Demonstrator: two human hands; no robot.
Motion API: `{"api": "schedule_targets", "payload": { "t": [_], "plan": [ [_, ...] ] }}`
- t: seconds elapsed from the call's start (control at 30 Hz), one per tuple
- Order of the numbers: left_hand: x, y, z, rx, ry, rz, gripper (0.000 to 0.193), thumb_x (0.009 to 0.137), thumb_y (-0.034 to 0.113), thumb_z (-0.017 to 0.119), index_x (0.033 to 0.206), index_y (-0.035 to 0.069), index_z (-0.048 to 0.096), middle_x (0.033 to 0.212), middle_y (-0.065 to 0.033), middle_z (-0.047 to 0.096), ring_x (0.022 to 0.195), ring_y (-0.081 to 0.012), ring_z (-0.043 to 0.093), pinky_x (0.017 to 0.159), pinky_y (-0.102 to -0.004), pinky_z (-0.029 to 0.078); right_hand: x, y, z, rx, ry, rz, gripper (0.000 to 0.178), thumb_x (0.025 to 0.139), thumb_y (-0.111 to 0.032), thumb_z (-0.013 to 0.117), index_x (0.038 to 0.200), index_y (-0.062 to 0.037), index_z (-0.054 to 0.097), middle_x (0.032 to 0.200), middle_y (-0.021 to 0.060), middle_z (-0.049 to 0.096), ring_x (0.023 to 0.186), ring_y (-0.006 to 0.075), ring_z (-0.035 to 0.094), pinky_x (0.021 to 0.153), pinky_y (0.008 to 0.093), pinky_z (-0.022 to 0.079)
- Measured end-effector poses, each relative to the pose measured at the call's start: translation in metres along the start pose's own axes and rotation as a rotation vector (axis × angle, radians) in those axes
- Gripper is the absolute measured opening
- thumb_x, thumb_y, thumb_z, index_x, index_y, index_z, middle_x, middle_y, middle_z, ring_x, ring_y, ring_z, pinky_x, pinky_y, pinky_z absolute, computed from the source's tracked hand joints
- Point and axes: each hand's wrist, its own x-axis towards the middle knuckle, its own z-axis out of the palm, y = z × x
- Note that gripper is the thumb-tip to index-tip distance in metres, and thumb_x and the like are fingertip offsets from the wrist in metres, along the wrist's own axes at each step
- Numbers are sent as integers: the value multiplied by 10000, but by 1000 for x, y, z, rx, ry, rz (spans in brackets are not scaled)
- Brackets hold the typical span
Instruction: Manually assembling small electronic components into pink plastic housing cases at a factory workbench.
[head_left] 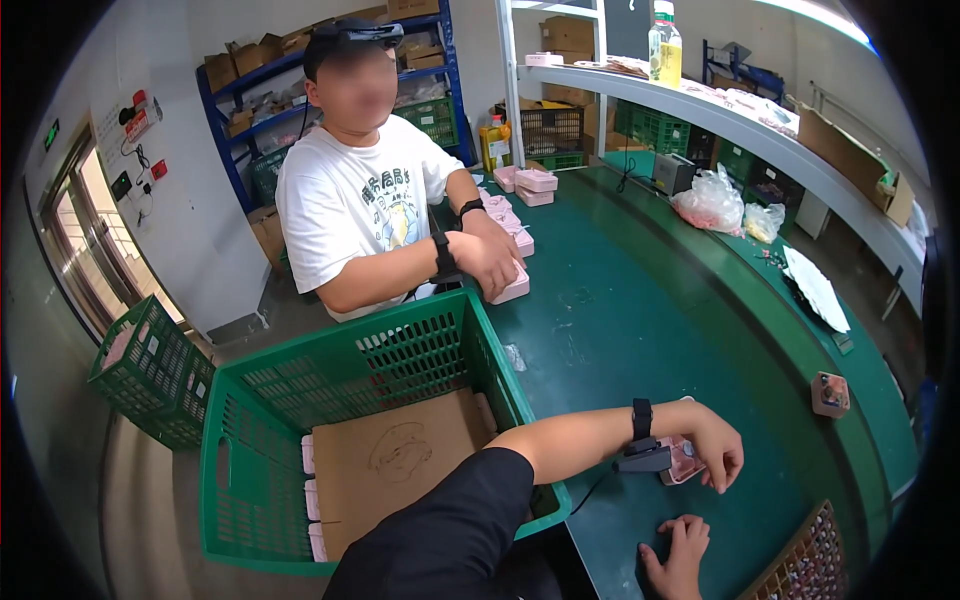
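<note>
Tabletop (640, 345) green under box (684, 468); shelves (453, 80) seemingly cluttered.

The left arm (575, 447) stretches rightward, the left hand (714, 446) bent down at the wrist, while the right hand (682, 562) sits nearer, fingers (690, 527) loosely curled, thumb (651, 562) apart.
</note>
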Motion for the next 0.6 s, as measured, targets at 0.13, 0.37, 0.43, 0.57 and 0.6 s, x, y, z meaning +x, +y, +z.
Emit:
{"api": "schedule_targets", "payload": {
  "t": [0.13, 0.37, 0.43, 0.57, 0.6],
  "plan": [
    [11, -4, 12, 47, 13, -29, 314, 919, 305, 796, 1043, 20, 748, 952, -84, 773, 836, -170, 752, 734, -322, 578, -1, 0, 0, 0, -3, 21, 439, 849, -278, 795, 1199, -91, 605, 1242, 199, 541, 1143, 428, 504, 982, 536, 405],
    [22, 0, 31, 274, 28, 17, 323, 897, 319, 801, 1010, 20, 756, 909, -84, 773, 852, -172, 751, 733, -317, 577, -1, 11, 15, 16, 25, 39, 481, 729, -227, 842, 1109, -66, 595, 1171, 195, 488, 1137, 388, 454, 999, 494, 377],
    [23, 1, 36, 204, -21, 57, 351, 906, 342, 795, 1020, 13, 750, 905, -88, 774, 864, -180, 753, 742, -316, 579, -1, 13, 16, 22, 2, 62, 491, 742, -252, 842, 1123, -64, 595, 1213, 213, 493, 1182, 412, 446, 1024, 508, 372],
    [23, 7, 50, 70, -184, 53, 395, 919, 376, 785, 1038, 2, 740, 896, -94, 775, 875, -184, 754, 755, -313, 583, -3, 16, 20, 18, 13, 49, 523, 761, -268, 844, 1174, -56, 603, 1337, 247, 484, 1280, 453, 415, 1084, 528, 346],
    [22, 9, 52, 26, -251, 38, 410, 924, 387, 781, 1044, -2, 737, 892, -96, 774, 877, -185, 755, 760, -312, 583, -5, 16, 18, 18, 7, 54, 523, 761, -268, 844, 1174, -56, 603, 1337, 247, 484, 1280, 453, 415, 1084, 528, 346]
  ]
}}
